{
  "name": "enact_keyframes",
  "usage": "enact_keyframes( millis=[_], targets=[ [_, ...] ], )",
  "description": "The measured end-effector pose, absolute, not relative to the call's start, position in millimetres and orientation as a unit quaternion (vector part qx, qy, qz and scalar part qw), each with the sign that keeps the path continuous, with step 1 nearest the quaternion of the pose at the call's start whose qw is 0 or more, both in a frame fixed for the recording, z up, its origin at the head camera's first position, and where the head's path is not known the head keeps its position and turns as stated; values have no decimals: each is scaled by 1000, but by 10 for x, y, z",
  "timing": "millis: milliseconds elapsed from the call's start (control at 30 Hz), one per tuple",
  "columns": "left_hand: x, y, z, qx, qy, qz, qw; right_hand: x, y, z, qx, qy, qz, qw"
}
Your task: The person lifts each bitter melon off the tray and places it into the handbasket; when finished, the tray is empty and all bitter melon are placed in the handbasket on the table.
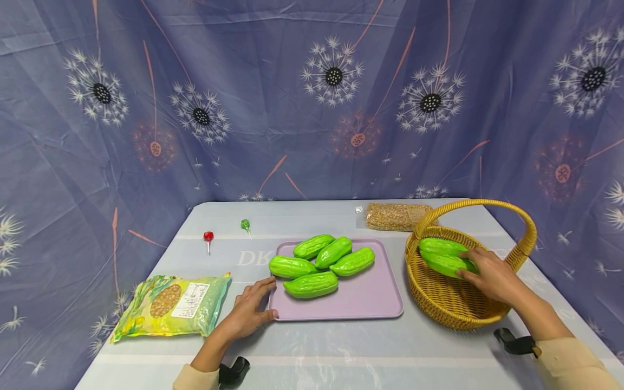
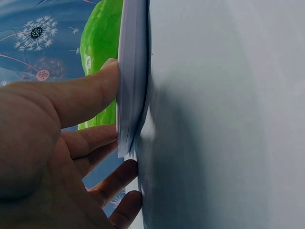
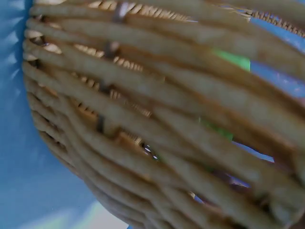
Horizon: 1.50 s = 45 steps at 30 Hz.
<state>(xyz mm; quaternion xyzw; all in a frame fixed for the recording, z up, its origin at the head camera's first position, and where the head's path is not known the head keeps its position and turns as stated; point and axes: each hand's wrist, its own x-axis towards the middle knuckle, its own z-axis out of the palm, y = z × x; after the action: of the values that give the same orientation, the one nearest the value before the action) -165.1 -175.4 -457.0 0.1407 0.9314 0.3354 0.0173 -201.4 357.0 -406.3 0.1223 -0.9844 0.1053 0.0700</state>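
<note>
My right hand (image 1: pixel 494 275) reaches over the near rim of a woven basket (image 1: pixel 423 300) and grips a green bitter melon (image 1: pixel 444 264) inside it. A second bitter melon (image 1: pixel 441 246) lies just behind that one. On the left, my left hand (image 1: pixel 249 307) touches the left edge of a lilac tray (image 1: pixel 363 303), its thumb at the near corner. Several bitter melons (image 1: pixel 310 285) lie on the tray's left and middle part. In the left wrist view, the thumb and fingers (image 2: pixel 88 102) meet the tray rim (image 2: pixel 133 71). Basket weave (image 3: pixel 143 109) hides most of the right hand in the right wrist view.
A yellow-green bag of beans (image 1: pixel 170 306) lies left of my left hand. Behind it are a red lollipop (image 1: pixel 208 236) and a green lollipop (image 1: pixel 245 223). A clear pack of grains (image 1: pixel 395 216) lies behind the basket, whose tall handle (image 1: pixel 480 202) arches above it.
</note>
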Motion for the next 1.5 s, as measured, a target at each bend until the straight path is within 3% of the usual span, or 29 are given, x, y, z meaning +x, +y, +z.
enact_keyframes(
  millis=[633, 1133, 1500],
  targets=[
    [-1644, -1743, -4563, 139, 931, 337, 19, -2089, 3623, -4160, 122, -987, 91, 45],
    [-1651, -1742, -4566, 135, 933, 332, 20, -2097, 3574, -4236, 115, -983, 87, 109],
    [-1654, -1747, -4575, 137, 932, 335, 21, -2086, 3568, -4262, 115, -985, 72, 103]
  ],
)
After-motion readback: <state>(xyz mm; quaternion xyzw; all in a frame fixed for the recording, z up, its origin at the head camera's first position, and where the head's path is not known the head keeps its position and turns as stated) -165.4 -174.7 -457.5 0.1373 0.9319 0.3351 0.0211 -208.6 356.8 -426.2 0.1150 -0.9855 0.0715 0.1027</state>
